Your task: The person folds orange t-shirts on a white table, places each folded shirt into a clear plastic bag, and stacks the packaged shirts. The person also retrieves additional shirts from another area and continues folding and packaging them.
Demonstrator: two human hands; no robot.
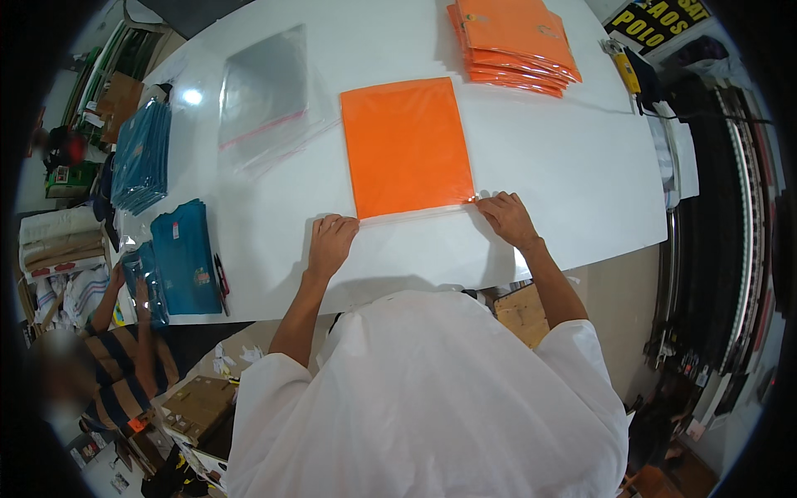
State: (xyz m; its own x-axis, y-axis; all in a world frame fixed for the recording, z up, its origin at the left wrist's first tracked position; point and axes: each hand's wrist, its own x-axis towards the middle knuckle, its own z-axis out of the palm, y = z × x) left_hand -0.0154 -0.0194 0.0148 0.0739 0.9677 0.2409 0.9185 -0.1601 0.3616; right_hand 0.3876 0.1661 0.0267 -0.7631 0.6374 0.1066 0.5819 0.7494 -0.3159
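Note:
A folded orange garment in a clear plastic bag (pixel 406 145) lies flat on the white table (pixel 573 174) in front of me. My left hand (pixel 331 242) presses on the bag's near edge at its left corner. My right hand (pixel 506 217) presses on the same edge at the right corner, fingertips on the flap. Both hands lie flat with fingers together on the plastic.
A stack of bagged orange garments (pixel 513 41) sits at the far right. Empty clear bags (pixel 266 95) lie at the far left. Blue bagged garments (pixel 141 153) and another blue pile (pixel 184 257) are at the left, where another person's hands (pixel 141 290) work.

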